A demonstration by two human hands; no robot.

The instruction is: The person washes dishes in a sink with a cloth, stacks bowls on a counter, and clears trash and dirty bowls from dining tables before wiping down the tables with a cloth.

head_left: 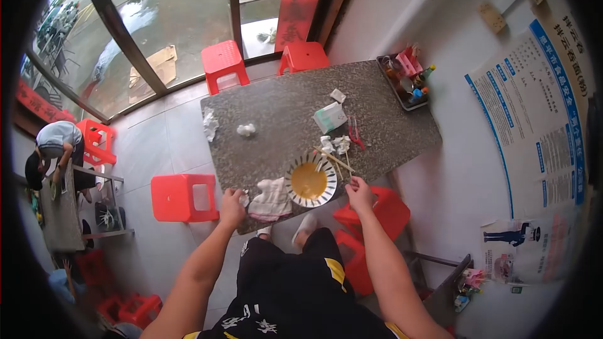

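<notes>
The left hand (233,206) is at the near left edge of the grey table (270,157); its fingers are partly curled, next to a small white crumpled tissue (244,198), and I cannot tell if it has hold of it; the right hand (360,194) is at the near edge, just right of the bowl (331,183); its fingers are bent close together near the thin sticks (342,164), and I cannot tell if it grips one.

The bowl sits near the person, between the two hands, with orange soup (308,181) in it; the sticks lie on its far right side; a pale cloth (270,199) lies just left of the bowl; white tissue wads (341,144), a red thing (355,133) and a green and white pack (330,117) are beyond it; at the far right is a tray (415,106) of bottles.
</notes>
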